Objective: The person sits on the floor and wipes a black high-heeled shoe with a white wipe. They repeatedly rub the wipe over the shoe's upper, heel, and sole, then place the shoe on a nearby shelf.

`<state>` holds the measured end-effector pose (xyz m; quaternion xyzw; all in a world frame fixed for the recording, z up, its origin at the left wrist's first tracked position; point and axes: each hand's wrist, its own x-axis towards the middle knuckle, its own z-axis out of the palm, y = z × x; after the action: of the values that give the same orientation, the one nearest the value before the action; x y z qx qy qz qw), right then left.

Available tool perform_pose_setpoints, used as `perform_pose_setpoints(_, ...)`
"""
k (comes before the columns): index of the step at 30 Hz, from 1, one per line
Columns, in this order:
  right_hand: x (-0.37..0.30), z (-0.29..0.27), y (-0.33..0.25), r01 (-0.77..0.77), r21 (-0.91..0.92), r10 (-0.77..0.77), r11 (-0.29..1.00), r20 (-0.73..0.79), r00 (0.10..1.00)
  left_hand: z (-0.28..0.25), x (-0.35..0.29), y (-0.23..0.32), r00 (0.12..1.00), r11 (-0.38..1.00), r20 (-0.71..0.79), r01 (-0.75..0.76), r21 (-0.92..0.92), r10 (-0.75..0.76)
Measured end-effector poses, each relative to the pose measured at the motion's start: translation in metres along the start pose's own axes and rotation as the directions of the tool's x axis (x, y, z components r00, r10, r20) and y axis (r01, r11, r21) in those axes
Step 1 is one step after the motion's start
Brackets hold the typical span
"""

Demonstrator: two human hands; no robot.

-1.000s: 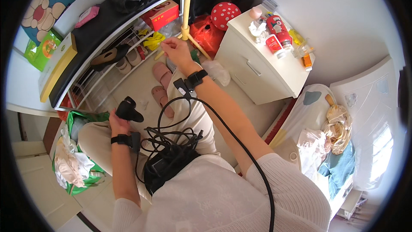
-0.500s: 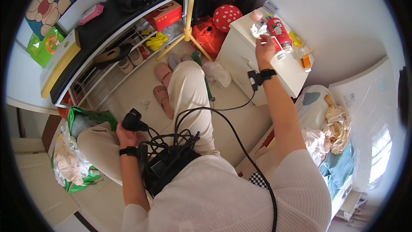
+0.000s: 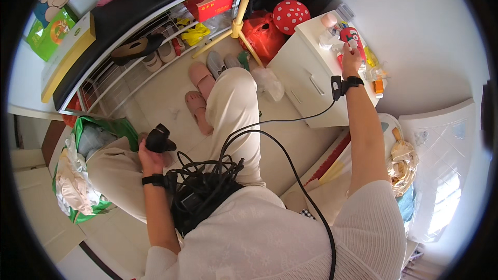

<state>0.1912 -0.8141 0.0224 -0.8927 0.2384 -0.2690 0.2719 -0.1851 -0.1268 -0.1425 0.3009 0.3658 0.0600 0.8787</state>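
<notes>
My left hand (image 3: 151, 159), on the left above my knee, is closed around a black rounded object (image 3: 157, 138) whose kind I cannot make out. My right hand (image 3: 351, 61) reaches over the white bedside cabinet (image 3: 303, 67). Its fingers are drawn together in front of a red bottle (image 3: 350, 35) with a printed figure; whether they touch it or pinch something small is unclear. Beside it lie crumpled white tissue (image 3: 327, 39), a pink round-topped item (image 3: 329, 19) and a small orange bottle (image 3: 379, 88). Both wrists wear black bands.
Black cables (image 3: 207, 168) lie across my lap, one running to my right wrist. A shoe rack (image 3: 150, 54) stands ahead, with pink slippers (image 3: 196, 105) on the floor near it. A green bag of clothes (image 3: 78, 181) sits left; a yellow stand (image 3: 243, 5) rises ahead.
My right hand has moved right and slightly forward across the cabinet, from the tissue toward the red bottle. The black object in my left hand has turned a little. The view has shifted.
</notes>
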Motion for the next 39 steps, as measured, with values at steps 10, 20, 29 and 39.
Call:
perform_pose_setpoints(10,0.025,-0.013,0.004,-0.172,0.398,0.197,0.901,-0.023,0.980,0.010,-0.002,0.007,0.996,0.999,-0.085,0.039,0.020,-0.038)
perform_pose_setpoints(20,0.050,-0.043,-0.046,-0.344,0.822,0.339,0.453,0.198,0.920,0.003,-0.006,0.012,1.000,0.999,-0.007,0.021,0.024,-0.021)
perform_pose_setpoints(29,-0.010,-0.024,-0.127,-0.441,0.721,-0.100,0.535,0.572,0.814,0.032,-0.012,0.028,0.999,0.999,0.023,-0.049,0.021,0.049)
perform_pose_setpoints(39,-0.196,0.036,-0.295,-0.632,0.574,-0.602,0.521,0.772,0.206,0.125,-0.032,0.119,0.833,0.745,0.019,-0.505,0.437,0.554)
